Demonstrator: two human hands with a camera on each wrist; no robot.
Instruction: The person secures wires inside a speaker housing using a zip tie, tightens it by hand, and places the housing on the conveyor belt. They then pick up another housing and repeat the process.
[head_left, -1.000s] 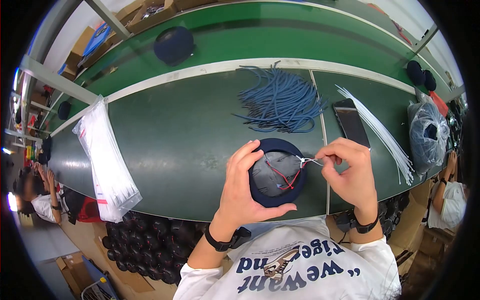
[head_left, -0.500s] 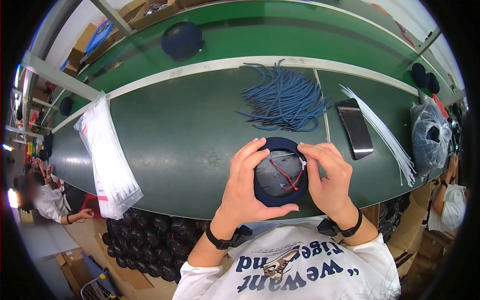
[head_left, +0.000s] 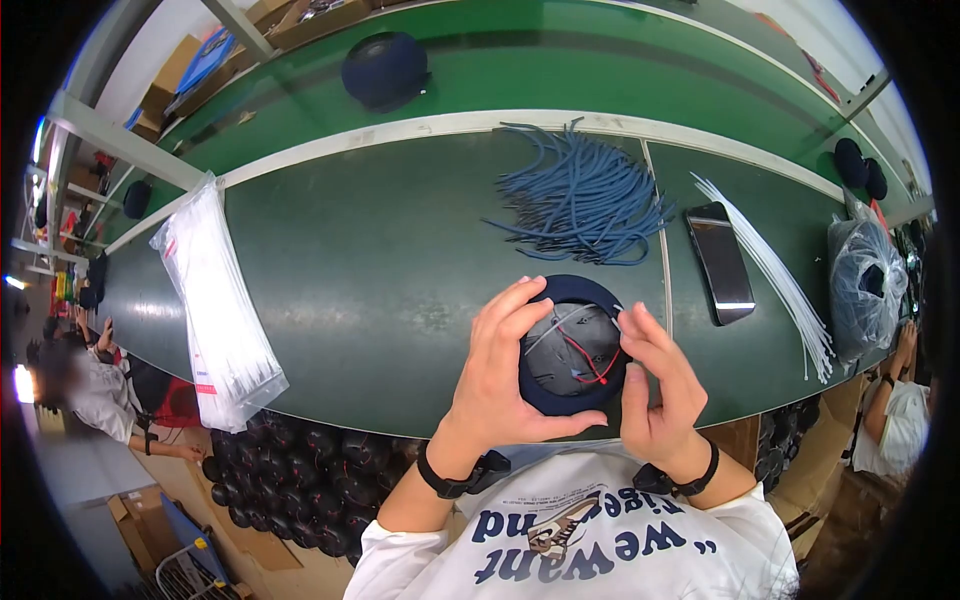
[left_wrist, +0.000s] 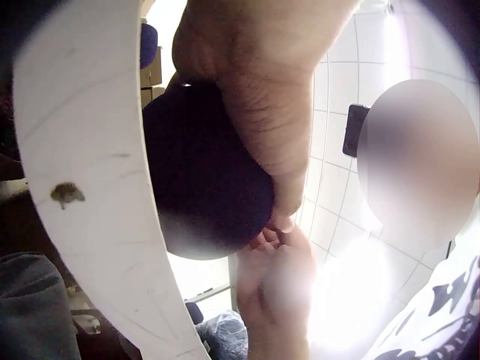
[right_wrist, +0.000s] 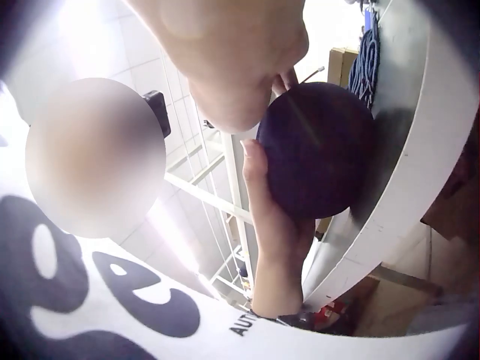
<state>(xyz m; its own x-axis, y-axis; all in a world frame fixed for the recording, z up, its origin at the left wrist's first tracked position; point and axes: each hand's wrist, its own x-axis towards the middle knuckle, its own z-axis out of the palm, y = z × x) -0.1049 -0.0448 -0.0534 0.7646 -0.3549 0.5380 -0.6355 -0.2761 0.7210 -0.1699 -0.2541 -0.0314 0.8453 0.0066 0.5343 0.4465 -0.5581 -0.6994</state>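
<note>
In the head view my left hand [head_left: 497,385] holds a round shell covered in navy fabric [head_left: 552,400], its fingers over the far left rim and its thumb along the near edge. The shell's hollow grey side faces up, with a thin red wire [head_left: 603,380] inside. A pale cable tie [head_left: 570,319] crosses the hollow near the far rim. At the right rim my right hand [head_left: 664,390] has its fingers extended, fingertips right at the edge. The shell's dark rounded outside [right_wrist: 319,150] shows in the right wrist view, with a thin tie end [right_wrist: 313,74] sticking out beyond the right fingers.
Blue cords [head_left: 585,195] lie heaped beyond the shell. A phone [head_left: 720,262] and loose white cable ties [head_left: 775,275] lie to the right, near a plastic bag [head_left: 862,290]. A bag of white ties [head_left: 215,310] lies left. Another navy shell [head_left: 385,70] sits on the green strip behind.
My right hand had the white tie ends pulled out to the right; it then came in against the shell's right rim and has since loosened slightly. My left hand keeps its hold.
</note>
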